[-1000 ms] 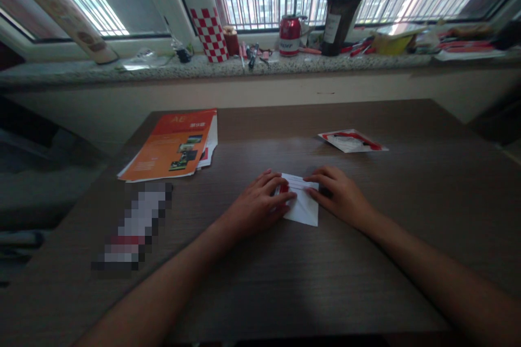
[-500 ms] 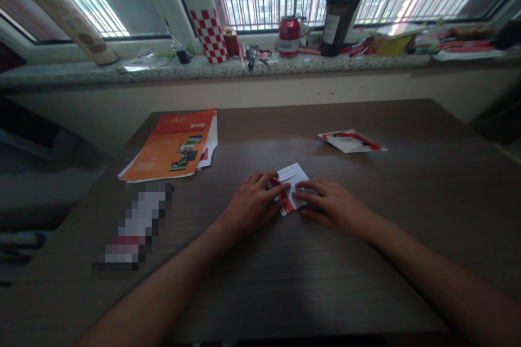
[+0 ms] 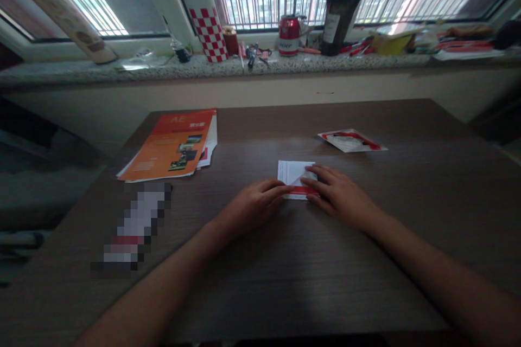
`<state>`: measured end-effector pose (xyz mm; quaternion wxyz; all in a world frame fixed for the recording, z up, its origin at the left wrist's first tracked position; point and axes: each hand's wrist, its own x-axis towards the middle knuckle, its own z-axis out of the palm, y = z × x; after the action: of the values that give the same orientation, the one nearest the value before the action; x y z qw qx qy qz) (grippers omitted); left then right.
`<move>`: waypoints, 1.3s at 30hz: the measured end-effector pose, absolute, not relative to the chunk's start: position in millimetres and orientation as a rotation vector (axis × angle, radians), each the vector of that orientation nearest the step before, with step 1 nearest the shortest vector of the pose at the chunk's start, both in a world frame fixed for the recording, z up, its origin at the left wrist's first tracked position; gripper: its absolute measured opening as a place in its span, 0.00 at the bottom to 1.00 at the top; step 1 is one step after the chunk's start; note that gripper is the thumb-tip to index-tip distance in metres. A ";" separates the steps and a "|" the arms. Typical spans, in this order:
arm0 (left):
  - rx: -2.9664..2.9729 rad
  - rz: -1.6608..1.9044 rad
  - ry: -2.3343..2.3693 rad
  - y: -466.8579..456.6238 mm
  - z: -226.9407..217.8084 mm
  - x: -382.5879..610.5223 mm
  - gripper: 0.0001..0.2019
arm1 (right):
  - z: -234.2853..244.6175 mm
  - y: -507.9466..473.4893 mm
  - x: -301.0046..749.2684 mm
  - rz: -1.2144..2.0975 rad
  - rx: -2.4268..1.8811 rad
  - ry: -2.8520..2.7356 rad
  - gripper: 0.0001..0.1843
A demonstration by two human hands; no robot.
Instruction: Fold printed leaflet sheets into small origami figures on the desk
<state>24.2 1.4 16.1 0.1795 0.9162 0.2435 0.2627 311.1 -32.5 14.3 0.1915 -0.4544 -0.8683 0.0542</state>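
A small folded sheet of paper (image 3: 291, 172), white with a red band along its near side, lies on the table in front of me. Diagonal fold lines show on its white part. My left hand (image 3: 260, 198) rests at the paper's lower left corner, fingers stretched out and touching the edge near the red band. On the right side, my right hand (image 3: 336, 191) lies over the paper with its fingers spread, covering that edge. Both palms face down, and the thumbs are partly hidden.
An orange booklet (image 3: 163, 146) lies at the table's back left, with a blurred-out object (image 3: 136, 227) nearer me. Another folded paper (image 3: 352, 142) sits at the back right. A checkered bottle (image 3: 209, 32), red can (image 3: 288, 35) and dark cup (image 3: 337, 21) stand on the windowsill.
The paper has turned from a slanted position to nearly square with the table edge, its red band now facing me. My left hand has shifted slightly down; the right has moved slightly right.
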 end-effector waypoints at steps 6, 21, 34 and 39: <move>2.527 0.728 0.592 0.3 13.8 25.2 0.17 | 13.2 -31.7 314.7 0.247 -1.267 -2.445 0.24; 2.717 0.484 0.821 5.9 6.2 22.0 0.22 | 7.0 -28.1 318.1 0.333 -1.162 -2.482 0.27; 2.685 0.497 0.915 2.1 8.1 26.7 0.21 | 13.1 -29.5 308.1 0.445 -1.017 -2.401 0.23; 2.647 0.554 0.883 4.4 7.2 25.2 0.19 | 14.1 -31.3 303.4 0.507 -0.999 -2.334 0.12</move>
<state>25.2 4.4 7.2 0.1479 0.9202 0.3070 0.1924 303.4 -31.3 14.1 0.2727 -0.3711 -0.8674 0.1885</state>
